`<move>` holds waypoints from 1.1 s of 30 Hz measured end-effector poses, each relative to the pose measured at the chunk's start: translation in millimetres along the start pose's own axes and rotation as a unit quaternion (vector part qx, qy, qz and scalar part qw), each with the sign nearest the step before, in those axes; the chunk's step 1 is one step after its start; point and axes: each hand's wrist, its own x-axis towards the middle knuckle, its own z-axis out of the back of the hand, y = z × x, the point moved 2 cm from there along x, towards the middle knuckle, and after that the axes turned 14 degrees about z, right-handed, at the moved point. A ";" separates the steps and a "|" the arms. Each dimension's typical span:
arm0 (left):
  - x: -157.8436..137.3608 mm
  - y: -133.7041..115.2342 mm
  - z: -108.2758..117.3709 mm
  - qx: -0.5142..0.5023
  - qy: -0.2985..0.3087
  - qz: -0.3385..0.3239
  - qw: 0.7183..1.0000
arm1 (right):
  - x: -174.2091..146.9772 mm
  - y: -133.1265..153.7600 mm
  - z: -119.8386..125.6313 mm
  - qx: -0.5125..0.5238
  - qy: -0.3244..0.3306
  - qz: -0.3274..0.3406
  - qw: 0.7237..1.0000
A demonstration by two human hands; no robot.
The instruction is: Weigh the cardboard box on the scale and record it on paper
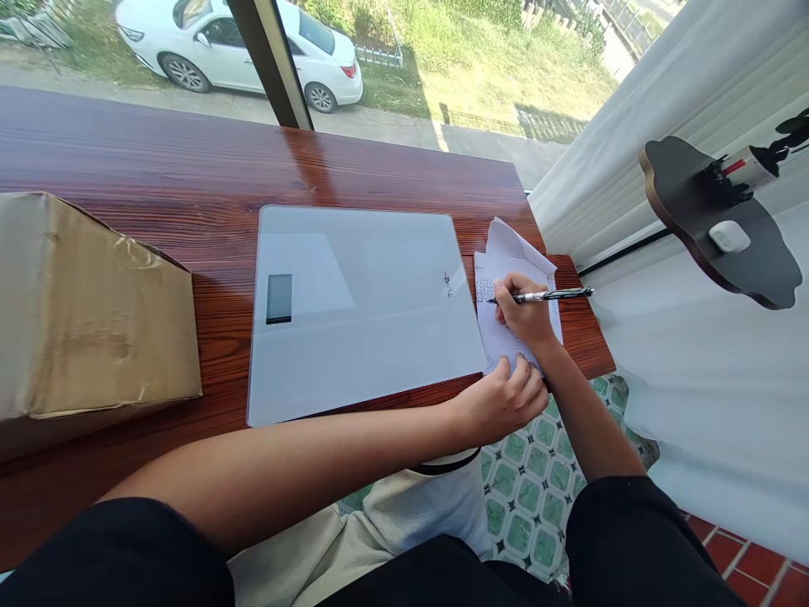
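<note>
A black-and-clear pen (pixel 562 294) is gripped in my right hand (pixel 526 316), its tip at the written lines on a sheet of paper (pixel 506 244). That paper has small dark handwriting at its upper left and a curled, folded top edge. My left hand (pixel 504 400) has its fingers curled at the paper's lower edge, by the table's front edge, and seems to pinch it; part of its grip is hidden. Just left of the paper lies a flat white glass scale (pixel 372 337) with a dark display and small lettering.
A brown cardboard box (pixel 120 312) stands on the left of the dark red wooden table (pixel 221 228). Beyond is a window onto a white car (pixel 227 55). On the right are a white curtain (pixel 670 396) and a grey wavy shelf (pixel 695 198) holding a white case (pixel 729 237).
</note>
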 end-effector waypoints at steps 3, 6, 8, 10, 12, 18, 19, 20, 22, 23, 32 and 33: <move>-0.2 -0.1 0.1 0.001 0.001 -0.001 1.000 | 1.0 -1.7 -0.5 -0.005 0.013 0.013 1.000; -0.4 -0.2 0.1 0.000 -0.003 0.000 1.000 | 1.4 -2.7 -1.7 0.003 0.022 0.013 1.000; -0.5 -0.2 0.2 0.004 -0.014 0.001 1.000 | 1.4 -2.7 -1.4 0.013 0.009 0.012 1.000; -0.7 -0.3 0.1 0.009 -0.024 0.000 1.000 | 1.8 -2.8 2.0 0.008 -0.034 0.018 0.999; -1.1 -0.6 -0.3 0.015 -0.030 0.000 0.999 | 2.9 -3.3 9.2 -0.035 -0.096 0.036 0.994; -1.8 -1.5 -1.6 0.024 -0.030 -0.001 0.999 | 5.8 -10.4 39.4 -0.259 -0.234 0.078 0.934; -1.7 -1.5 -1.8 0.024 -0.028 -0.002 0.999 | 5.7 -12.5 42.8 -0.265 -0.246 0.077 0.929; -1.6 -1.5 -1.8 0.024 -0.027 -0.002 0.999 | 5.5 -14.6 45.1 -0.266 -0.250 0.077 0.928; -1.4 -1.6 -1.8 0.023 -0.030 -0.001 0.999 | 5.2 -19.2 46.9 -0.262 -0.233 0.074 0.933; -1.4 -1.7 -1.8 0.021 -0.033 -0.001 0.999 | 5.0 -21.4 47.0 -0.265 -0.222 0.071 0.936; -1.4 -1.3 -2.8 0.032 -0.019 0.002 0.999 | 4.5 -33.5 44.0 -0.255 -0.181 0.009 0.950; -1.4 -1.3 -2.9 0.032 -0.019 0.003 0.999 | 4.4 -34.0 43.6 -0.259 -0.175 0.001 0.950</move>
